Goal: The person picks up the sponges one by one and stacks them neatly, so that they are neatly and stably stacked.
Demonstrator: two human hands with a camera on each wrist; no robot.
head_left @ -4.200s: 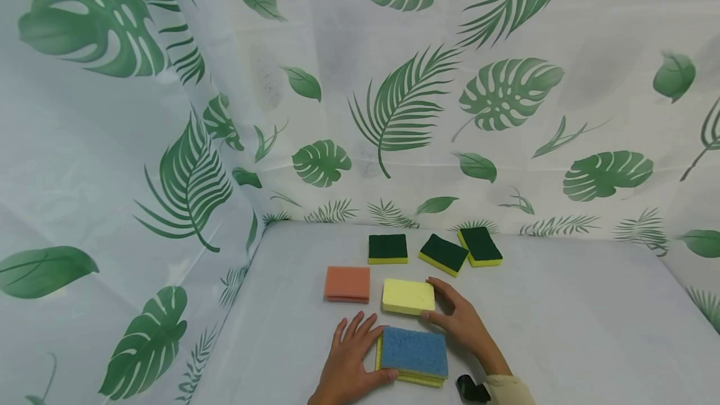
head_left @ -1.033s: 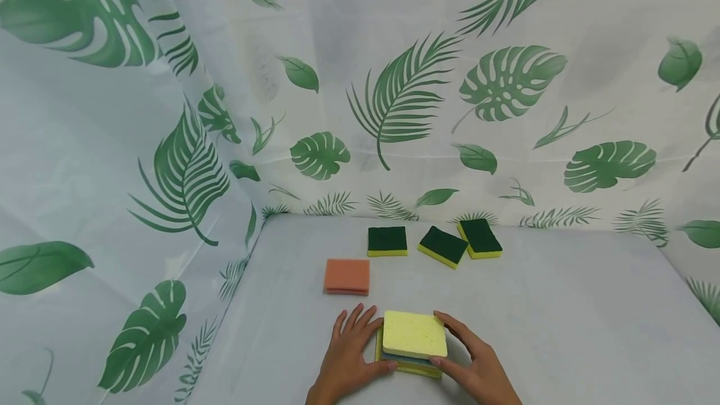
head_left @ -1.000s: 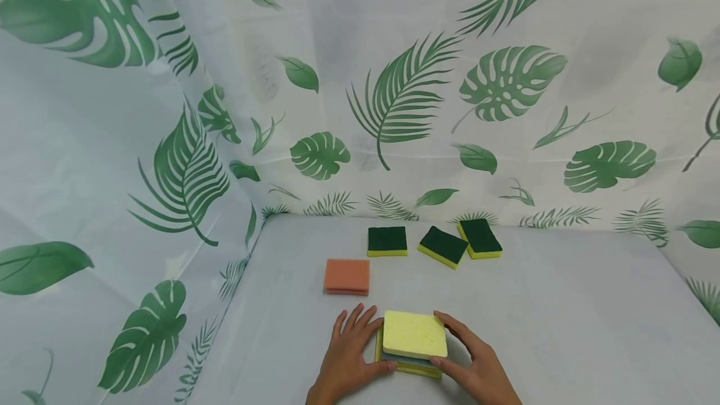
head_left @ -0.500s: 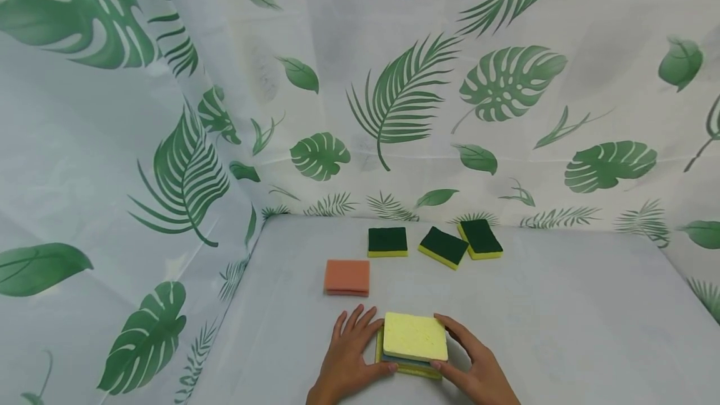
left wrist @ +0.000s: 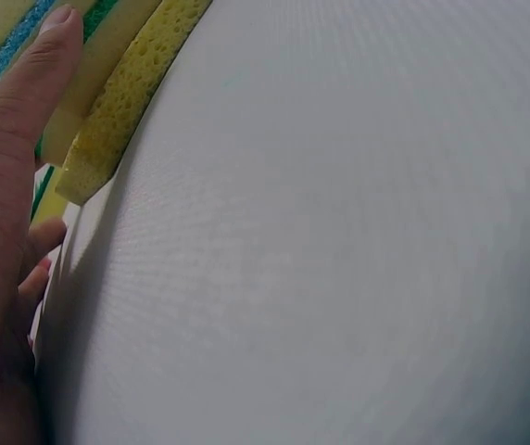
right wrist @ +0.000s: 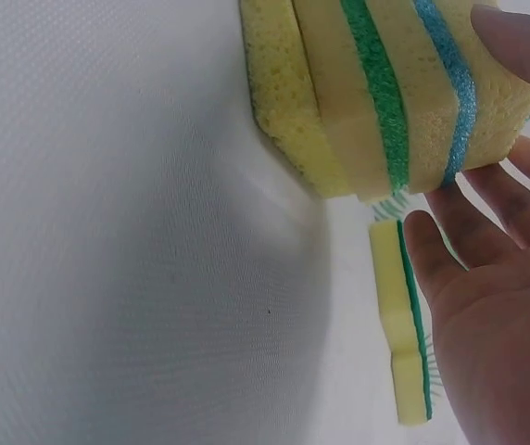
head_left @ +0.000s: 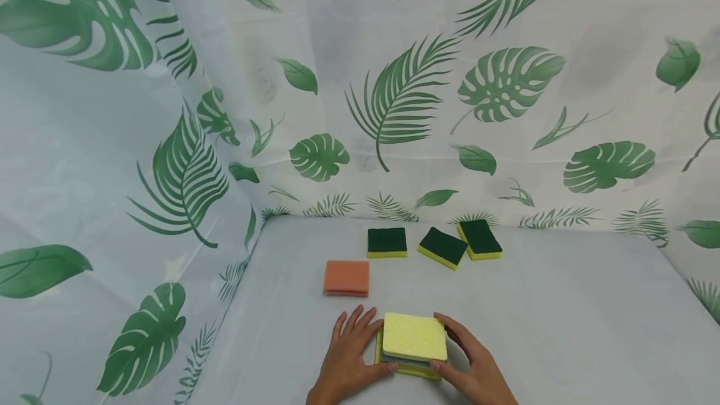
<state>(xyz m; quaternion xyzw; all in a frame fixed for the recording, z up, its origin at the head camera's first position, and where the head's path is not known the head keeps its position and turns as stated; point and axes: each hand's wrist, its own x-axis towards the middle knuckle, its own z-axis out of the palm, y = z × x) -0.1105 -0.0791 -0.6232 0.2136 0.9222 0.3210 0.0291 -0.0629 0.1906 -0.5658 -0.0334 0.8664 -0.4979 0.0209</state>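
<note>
A stack of sponges stands before me in the head view, a pale yellow sponge (head_left: 414, 337) uppermost. The right wrist view shows the layers edge-on: a blue band (right wrist: 454, 88), a green band (right wrist: 379, 97) and a porous yellow sponge (right wrist: 288, 102) at the bottom. My left hand (head_left: 347, 359) holds the stack's left side, thumb at the front and index finger at the back corner, other fingers spread. With thumb in front and fingertips behind, my right hand (head_left: 475, 361) grips the top sponge by its right end. The top sponge rests on the stack.
An orange sponge (head_left: 346, 277) lies behind the stack to the left. Farther back are three yellow sponges with dark green tops: one at left (head_left: 387, 242), one turned askew (head_left: 443, 247), one at right (head_left: 479, 239). Leaf-patterned cloth (head_left: 416, 161) rises behind the white table (head_left: 562, 324).
Seconds ago the pale yellow sponge lay on the table behind the blue-topped stack; my right hand has brought it forward onto the stack. Over the last second both hands have stayed almost still.
</note>
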